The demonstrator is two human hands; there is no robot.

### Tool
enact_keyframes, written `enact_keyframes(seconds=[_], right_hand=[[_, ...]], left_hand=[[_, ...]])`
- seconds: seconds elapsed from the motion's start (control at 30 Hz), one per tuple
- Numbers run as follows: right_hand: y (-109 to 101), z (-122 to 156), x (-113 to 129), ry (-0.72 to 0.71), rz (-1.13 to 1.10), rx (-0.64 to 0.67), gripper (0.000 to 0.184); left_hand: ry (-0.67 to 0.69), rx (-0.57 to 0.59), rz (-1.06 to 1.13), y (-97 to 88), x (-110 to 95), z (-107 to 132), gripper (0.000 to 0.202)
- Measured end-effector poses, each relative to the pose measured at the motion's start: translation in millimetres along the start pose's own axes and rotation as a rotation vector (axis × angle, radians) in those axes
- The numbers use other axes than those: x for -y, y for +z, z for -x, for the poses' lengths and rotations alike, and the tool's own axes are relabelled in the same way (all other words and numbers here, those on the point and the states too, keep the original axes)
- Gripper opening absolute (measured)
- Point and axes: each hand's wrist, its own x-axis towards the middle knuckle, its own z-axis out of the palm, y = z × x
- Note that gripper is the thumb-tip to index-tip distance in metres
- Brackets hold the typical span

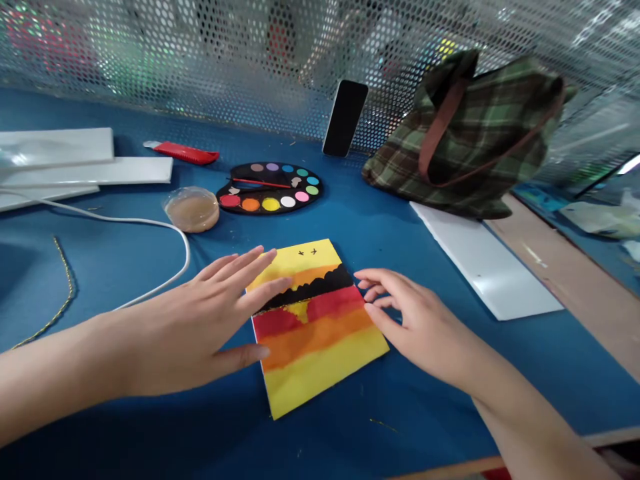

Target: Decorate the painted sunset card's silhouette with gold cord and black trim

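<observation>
While the painting [315, 327] lies flat on the blue bench [425, 393], the left hand [200, 327] rests spread on its left edge. The right hand [410, 320] touches its right edge, fingers loosely curled, pinching nothing.

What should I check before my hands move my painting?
1. Left hand on the painting: ok, its fingertips rest flat on the left edge.
2. Right hand on the painting: ok, its fingertips touch the right edge.
3. Paint dry: cannot tell.
4. Water cup away from the painting: ok, it stands apart, farther back.
5. Brush put away: ok, it lies on the palette.
6. Cable out of the way: not ok, it runs close beside the left hand.
</observation>
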Motion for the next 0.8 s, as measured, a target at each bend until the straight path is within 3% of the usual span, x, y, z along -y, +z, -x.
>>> enact_keyframes(seconds=[0.27, 0.5, 0.8], right_hand=[[6, 2, 5, -0.139, 0.038, -0.004, 0.029], [14, -4, 8, -0.432, 0.166, -0.201, 0.022], [6, 0, 10, -0.519, 0.165, -0.307, 0.016]], left_hand=[[0.019, 0.091, 0.136, -1.4, 1, -12, 0.047], [0.032, 0.056, 0.171, 4.7, 4, -16, 0.039], [0.044, 0.083, 0.17, 7.2, 4, -18, 0.037]])
